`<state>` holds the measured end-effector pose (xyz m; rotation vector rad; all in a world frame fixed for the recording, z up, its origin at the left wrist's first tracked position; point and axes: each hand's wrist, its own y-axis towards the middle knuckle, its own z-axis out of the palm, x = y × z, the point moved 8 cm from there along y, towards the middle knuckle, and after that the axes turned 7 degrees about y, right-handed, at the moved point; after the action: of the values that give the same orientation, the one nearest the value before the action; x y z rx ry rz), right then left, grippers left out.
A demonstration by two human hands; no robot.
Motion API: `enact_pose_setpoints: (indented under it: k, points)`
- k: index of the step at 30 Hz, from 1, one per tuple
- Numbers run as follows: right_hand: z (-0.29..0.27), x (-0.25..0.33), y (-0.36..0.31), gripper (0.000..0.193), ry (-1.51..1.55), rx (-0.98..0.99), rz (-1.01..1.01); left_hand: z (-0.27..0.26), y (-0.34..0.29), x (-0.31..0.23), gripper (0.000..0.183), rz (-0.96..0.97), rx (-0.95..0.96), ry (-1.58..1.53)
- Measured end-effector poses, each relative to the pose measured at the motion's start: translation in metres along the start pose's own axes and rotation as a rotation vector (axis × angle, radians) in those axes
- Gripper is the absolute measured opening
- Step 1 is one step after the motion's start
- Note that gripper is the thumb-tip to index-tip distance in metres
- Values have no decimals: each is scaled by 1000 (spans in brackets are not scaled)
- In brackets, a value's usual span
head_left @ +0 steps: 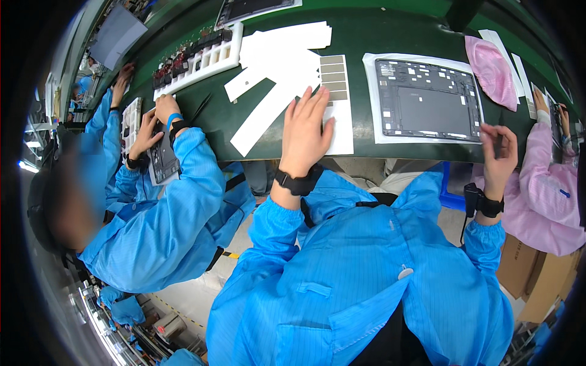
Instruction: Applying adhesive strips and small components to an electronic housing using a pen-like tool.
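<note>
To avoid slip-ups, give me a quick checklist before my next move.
1. Dark, flat, rectangular device panel on its white backing sheet: ok.
2. Left hand over the white card bearing grey-brown rectangles: ok.
3. Right hand clear of the panel: cannot tell, fingers close to its right edge.
4. Right hand free of any small piece: cannot tell.
5. White paper strips stacked squarely: not ok, fanned at angles.

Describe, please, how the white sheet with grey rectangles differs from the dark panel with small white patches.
The white sheet is narrow, its long side running away from the person; the dark panel is broader, its long side running left to right. The left hand hides part of the white sheet; the dark panel is almost uncovered, with the right hand near its right edge. Both are flat and lie over the green table.
</note>
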<state>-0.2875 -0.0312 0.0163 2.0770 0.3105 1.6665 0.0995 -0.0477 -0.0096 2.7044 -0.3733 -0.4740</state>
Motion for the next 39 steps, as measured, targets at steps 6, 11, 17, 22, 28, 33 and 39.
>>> enact_pose_setpoints:
  k: [6,11,17,22,28,33,39]
  points:
    - [78,10,15,29,259,-146,297,20,-7,2,65,-17,107,-43]
    - [204,-12,0,28,263,297,456,23,-4,2,68,-2,139,-96]
    - [241,-22,3,22,196,264,394,29,-6,7,68,30,162,-71]
    - [239,-26,-2,20,117,189,341,27,-6,7,68,27,157,-74]
    - [239,-22,-1,24,67,227,361,27,-5,6,69,21,173,-66]
    - [242,-30,-1,24,164,267,388,28,-5,7,69,19,182,-75]
    - [237,-32,-1,20,177,244,377,27,-5,8,69,10,154,-100]
